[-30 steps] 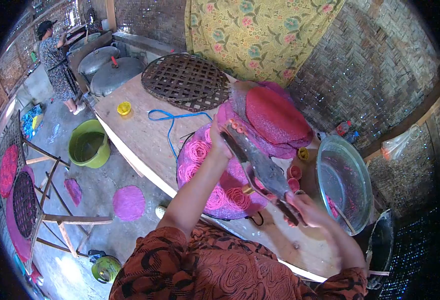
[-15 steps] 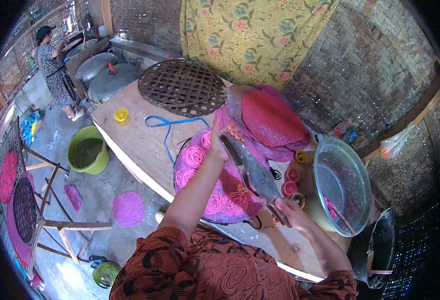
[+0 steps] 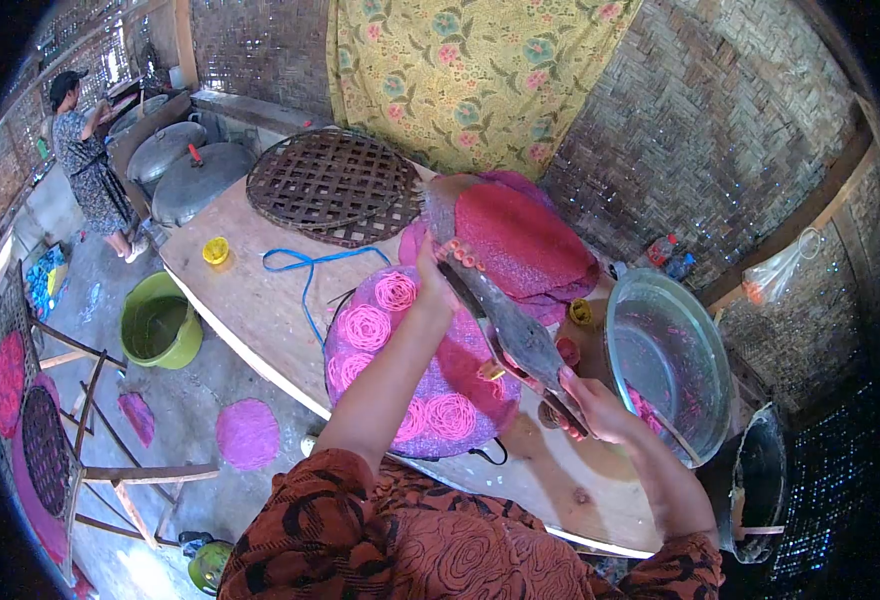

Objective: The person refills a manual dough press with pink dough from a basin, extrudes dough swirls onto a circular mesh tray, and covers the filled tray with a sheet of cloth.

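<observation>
Both my hands grip a dark wooden noodle press [image 3: 520,335], held tilted above the worktable. My left hand [image 3: 438,282] is closed around its upper end, with fingertips showing over the far edge. At the lower end, my right hand [image 3: 600,408] is wrapped round the press handles. A small yellow part [image 3: 491,371] shows under its middle. Below lies a round tray covered with purple mesh cloth [image 3: 375,292]. Several pink noodle nests [image 3: 368,327] rest on it, some hidden behind my left forearm. Whether dough is inside the press is hidden.
Woven trays [image 3: 330,185], a blue strap [image 3: 305,262] and a yellow cup [image 3: 216,250] lie on the wooden table [image 3: 250,295]. Red cloth [image 3: 525,240] covers a mound behind. A large basin [image 3: 615,345] stands right. Another person [image 3: 90,165] stands by lidded pots [image 3: 203,185].
The view has shifted, so the table and its things sit further left. Both hands still grip the press, and its handles look closer together at the right-hand end.
</observation>
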Demonstrator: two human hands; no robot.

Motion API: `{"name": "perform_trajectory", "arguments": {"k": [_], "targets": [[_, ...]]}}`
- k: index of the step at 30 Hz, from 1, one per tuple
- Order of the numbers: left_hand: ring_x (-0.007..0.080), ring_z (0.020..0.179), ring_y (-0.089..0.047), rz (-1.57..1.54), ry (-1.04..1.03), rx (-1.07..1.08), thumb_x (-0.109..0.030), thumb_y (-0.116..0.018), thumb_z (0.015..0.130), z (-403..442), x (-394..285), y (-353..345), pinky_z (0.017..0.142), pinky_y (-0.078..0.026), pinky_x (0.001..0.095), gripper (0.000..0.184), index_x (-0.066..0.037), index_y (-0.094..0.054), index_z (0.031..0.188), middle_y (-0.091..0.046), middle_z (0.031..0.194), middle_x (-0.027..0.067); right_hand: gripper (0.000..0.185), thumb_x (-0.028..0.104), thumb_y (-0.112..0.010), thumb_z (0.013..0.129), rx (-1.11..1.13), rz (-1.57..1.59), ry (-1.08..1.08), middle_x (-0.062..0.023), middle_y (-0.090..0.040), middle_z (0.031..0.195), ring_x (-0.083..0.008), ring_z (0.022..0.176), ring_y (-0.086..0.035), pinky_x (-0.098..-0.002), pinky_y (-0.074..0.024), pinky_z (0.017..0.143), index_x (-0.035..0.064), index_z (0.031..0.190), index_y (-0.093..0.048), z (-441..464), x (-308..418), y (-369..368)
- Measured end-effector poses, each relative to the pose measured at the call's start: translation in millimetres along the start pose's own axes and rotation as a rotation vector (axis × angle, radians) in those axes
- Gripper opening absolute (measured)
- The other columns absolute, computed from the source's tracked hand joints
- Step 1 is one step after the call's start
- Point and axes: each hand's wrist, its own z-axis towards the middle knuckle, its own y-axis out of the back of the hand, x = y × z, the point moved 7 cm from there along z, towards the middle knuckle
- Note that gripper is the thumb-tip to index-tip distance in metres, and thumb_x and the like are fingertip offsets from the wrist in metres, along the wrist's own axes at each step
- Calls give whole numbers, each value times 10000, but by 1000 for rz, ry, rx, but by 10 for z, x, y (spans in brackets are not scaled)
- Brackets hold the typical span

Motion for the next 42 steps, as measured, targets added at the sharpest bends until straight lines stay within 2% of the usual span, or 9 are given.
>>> {"name": "perform_trajectory", "arguments": {"k": [4, 13, 20, 23, 27, 30, 34, 38, 42], "targets": [[196, 533, -468, -88, 71, 16, -548, -340, 881, -87, 167, 26, 580, -418, 379, 489, -141, -422, 622, -417, 549, 14, 611, 603, -352, 911, -8, -11, -141, -6, -468, 541, -104, 430, -424, -258, -343, 408, 50, 754, -560, -333, 140, 95], [158, 479, -430, 6, 5, -23, -515, -370, 891, -16, 12, -46, 535, -406, 339, 438, -183, -422, 610, -384, 520, -34, 555, 560, -358, 929, -49, -74, 42, 9, -452, 543, -86, 429, -414, -244, -330, 386, 63, 754, -529, -50, 68, 66], [195, 485, -443, -62, 20, -114, -558, -346, 878, -55, 281, 465, 552, -402, 360, 494, -148, -420, 612, -399, 515, 8, 589, 587, -381, 909, -82, -218, -92, 7, -438, 526, -98, 431, -423, -254, -344, 403, 49, 748, -557, -57, -90, 237], [201, 476, -443, -195, 78, -12, -559, -345, 873, 112, 259, 595, 548, -406, 360, 495, -151, -422, 604, -413, 518, 14, 587, 591, -398, 901, -138, -266, -71, -2, -451, 543, -99, 456, -438, -258, -353, 420, 39, 802, -572, 156, -170, 194], [171, 504, -450, -27, 71, 222, -604, -359, 868, 217, -91, 304, 577, -412, 347, 526, -153, -415, 601, -424, 530, 6, 563, 588, -408, 900, -101, -129, 12, -3, -489, 584, -89, 484, -449, -249, -361, 428, 50, 905, -576, 448, -241, 117], [160, 510, -434, 132, -57, 134, -616, -355, 871, 23, -455, -234, 585, -401, 341, 538, -145, -420, 620, -404, 536, -1, 467, 508, -381, 945, 81, 142, 19, -6, -511, 585, -93, 442, -445, -255, -354, 399, 82, 872, -559, 532, -44, -15], [162, 507, -413, 10, -61, 191, -614, -320, 883, -150, -936, -221, 569, -377, 341, 547, -134, -419, 639, -369, 535, -4, 580, 594, -304, 925, 234, 88, -57, -25, -556, 613, -102, 448, -484, -255, -366, 398, 84, 855, -572, 647, 184, -393], [127, 480, -379, 45, -187, 19, -563, -286, 902, -267, -1228, 452, 552, -354, 300, 502, -137, -406, 664, -356, 537, -28, 633, 637, -288, 902, 207, -80, -95, -24, -528, 558, -116, 404, -446, -266, -336, 372, 74, 800, -559, 895, 194, -626], [116, 458, -353, -36, -243, -8, -568, -282, 900, -378, -1440, 454, 520, -334, 279, 506, -144, -402, 652, -347, 524, -34, 642, 632, -285, 903, 114, -256, 57, -23, -512, 545, -120, 401, -433, -272, -324, 371, 56, 853, -563, 1045, 403, -671]]}}
